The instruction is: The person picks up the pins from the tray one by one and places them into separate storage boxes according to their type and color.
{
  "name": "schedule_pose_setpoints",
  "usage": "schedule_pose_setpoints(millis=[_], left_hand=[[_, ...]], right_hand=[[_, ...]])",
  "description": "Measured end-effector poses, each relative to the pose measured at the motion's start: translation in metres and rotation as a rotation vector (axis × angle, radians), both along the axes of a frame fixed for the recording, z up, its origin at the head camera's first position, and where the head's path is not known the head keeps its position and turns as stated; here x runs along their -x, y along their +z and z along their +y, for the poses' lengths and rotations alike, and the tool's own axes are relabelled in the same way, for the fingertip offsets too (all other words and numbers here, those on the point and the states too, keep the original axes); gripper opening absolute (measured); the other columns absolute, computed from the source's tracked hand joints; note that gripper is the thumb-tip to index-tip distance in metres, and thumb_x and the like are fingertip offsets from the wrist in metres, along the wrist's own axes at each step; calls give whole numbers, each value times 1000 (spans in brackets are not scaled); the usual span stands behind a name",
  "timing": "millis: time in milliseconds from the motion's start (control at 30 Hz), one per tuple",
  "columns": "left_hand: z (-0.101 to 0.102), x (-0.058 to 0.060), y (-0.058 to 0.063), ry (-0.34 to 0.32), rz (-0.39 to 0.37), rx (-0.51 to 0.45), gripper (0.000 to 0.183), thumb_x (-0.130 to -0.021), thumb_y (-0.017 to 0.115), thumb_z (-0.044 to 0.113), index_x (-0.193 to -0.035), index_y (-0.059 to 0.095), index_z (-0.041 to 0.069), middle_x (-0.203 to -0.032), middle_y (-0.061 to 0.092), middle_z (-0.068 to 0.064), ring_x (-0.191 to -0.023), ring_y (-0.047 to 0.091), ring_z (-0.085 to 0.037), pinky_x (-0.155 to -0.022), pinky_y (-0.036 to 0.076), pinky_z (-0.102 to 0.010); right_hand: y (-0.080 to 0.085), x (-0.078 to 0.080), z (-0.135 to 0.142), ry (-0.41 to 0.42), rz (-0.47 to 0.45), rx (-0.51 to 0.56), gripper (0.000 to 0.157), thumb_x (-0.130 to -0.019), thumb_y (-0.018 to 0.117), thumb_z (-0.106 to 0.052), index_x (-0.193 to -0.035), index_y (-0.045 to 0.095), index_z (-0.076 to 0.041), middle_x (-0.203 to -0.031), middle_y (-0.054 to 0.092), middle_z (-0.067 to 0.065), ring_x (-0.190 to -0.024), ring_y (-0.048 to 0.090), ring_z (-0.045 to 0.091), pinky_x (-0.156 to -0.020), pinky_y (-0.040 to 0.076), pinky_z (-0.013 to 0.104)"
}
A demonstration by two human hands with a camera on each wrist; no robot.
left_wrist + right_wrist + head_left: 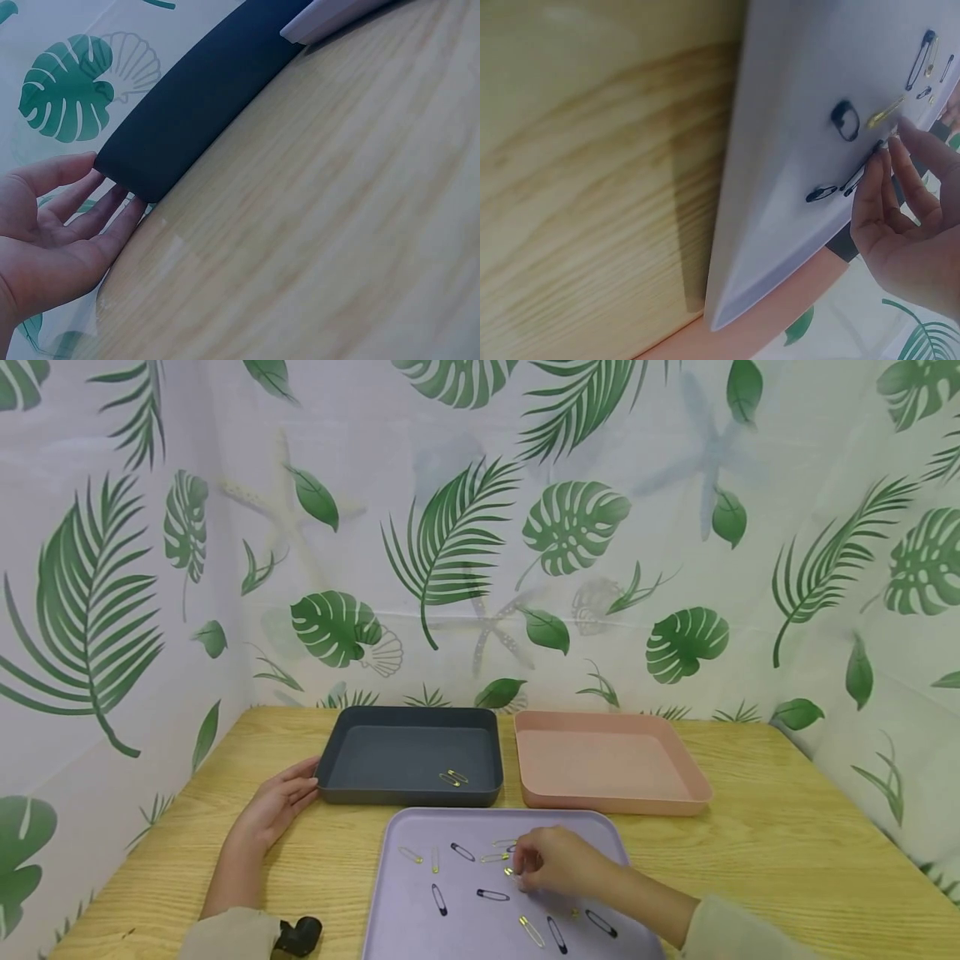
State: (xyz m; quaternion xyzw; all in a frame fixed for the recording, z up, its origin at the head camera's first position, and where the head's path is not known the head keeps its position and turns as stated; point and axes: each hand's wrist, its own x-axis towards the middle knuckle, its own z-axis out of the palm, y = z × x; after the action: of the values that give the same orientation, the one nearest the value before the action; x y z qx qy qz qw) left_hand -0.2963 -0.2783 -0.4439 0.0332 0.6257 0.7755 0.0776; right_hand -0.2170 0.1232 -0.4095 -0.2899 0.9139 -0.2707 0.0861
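Note:
In the head view my right hand is over a lavender tray, its curled fingertips pinching a gold safety pin; the fingers hide part of that pin. Black safety pins and other gold ones lie scattered round the hand, also visible in the right wrist view. My left hand rests at the left side of a dark grey tray, fingers extended. In the left wrist view these fingertips touch the dark tray's outer wall. Two gold safety pins lie inside the dark tray.
A pink tray stands right of the dark one, at the back of the wooden table. Behind both hangs a leaf-patterned cloth. A small black object is by the left sleeve.

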Motion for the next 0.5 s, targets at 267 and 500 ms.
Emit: schedule_pose_setpoints(millis=[267,500], left_hand=[[1,1,-4,4,13,-20,55,-95,42,-1,-143,16,-7,-133,41,-7,-102,54,-6,-89,41,-22],[1,0,-5,2,23,-16,55,-95,41,-2,-143,14,-7,-132,41,-6,-102,53,-4,-91,40,-22]], right_hand=[[-4,0,1,8,4,16,17,-74,72,0,-73,61,-14,-64,51,-10,-61,44,5,-56,39,23],[-11,0,1,0,0,58,18,-73,70,2,-71,61,-14,-61,50,-9,-60,44,4,-55,38,22]])
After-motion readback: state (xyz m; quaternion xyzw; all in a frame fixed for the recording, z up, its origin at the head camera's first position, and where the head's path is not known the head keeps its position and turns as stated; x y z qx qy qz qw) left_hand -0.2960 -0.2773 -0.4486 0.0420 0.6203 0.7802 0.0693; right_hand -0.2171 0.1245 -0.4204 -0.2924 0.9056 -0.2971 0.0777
